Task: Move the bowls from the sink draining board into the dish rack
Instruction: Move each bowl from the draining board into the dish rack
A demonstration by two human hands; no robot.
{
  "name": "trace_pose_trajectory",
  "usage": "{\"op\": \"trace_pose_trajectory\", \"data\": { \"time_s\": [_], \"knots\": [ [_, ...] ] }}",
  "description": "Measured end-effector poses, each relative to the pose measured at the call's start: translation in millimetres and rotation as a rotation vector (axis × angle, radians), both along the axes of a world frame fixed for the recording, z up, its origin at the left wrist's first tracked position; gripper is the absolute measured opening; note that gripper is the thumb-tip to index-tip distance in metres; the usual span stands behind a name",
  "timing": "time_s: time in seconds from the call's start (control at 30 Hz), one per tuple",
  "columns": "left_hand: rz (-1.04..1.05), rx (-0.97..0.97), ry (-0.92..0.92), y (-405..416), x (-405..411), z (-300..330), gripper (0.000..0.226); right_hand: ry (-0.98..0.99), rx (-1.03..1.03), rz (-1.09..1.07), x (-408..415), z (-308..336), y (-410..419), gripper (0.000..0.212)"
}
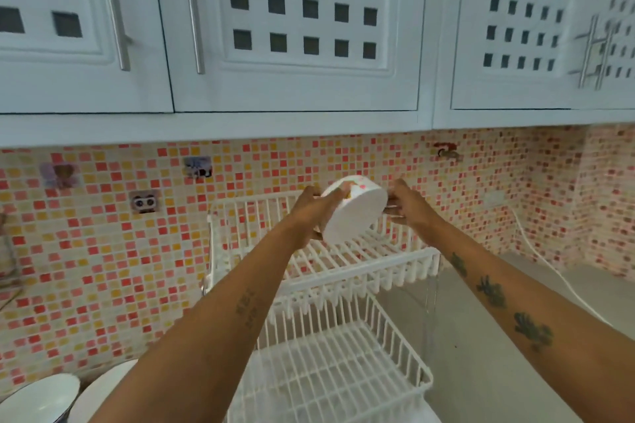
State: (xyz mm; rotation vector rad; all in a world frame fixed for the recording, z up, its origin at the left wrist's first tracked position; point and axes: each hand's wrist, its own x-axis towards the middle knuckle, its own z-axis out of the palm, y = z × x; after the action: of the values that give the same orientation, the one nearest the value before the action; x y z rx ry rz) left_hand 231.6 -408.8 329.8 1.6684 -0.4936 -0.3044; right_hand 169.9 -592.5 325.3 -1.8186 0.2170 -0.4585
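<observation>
A white bowl [354,213] with pink and orange marks inside is held tilted on its side above the upper tier of a white two-tier wire dish rack [343,264]. My left hand [314,208] grips its left rim and my right hand [405,204] grips its right rim. The rack's upper tier and its lower basket [340,364] hold nothing that I can see. Two more white bowls wait at the bottom left, one [41,400] near the corner and another [99,395] partly hidden behind my left forearm.
White wall cupboards [292,27] with metal handles hang low overhead. A mosaic-tiled wall [113,251] runs behind the rack. Grey counter [498,354] extends to the right, with a white cable [549,271] lying across it.
</observation>
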Motion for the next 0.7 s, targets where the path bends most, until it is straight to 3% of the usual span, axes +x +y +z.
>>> {"op": "trace_pose_trajectory", "data": {
  "time_s": [0.17, 0.27, 0.4, 0.53, 0.7],
  "knots": [
    [0.004, 0.262, -0.381, -21, 16, -20, 0.059, 0.173, -0.069, 0.021, 13, -11, -13, 0.065],
    [-0.003, 0.348, -0.516, -30, 20, -31, 0.055, 0.263, -0.029, 0.105, 18, -20, -21, 0.081],
    [0.02, 0.328, -0.617, -39, 19, -37, 0.057, 0.183, -0.052, 0.013, 26, -26, -28, 0.055],
    [0.012, 0.389, -0.683, -42, 19, -40, 0.06, 0.114, -0.102, -0.037, 29, -29, -27, 0.045],
    [-0.119, 0.55, -0.753, -48, 15, -48, 0.058, 0.119, -0.315, -0.082, 28, -33, -24, 0.053]
  ]
}}
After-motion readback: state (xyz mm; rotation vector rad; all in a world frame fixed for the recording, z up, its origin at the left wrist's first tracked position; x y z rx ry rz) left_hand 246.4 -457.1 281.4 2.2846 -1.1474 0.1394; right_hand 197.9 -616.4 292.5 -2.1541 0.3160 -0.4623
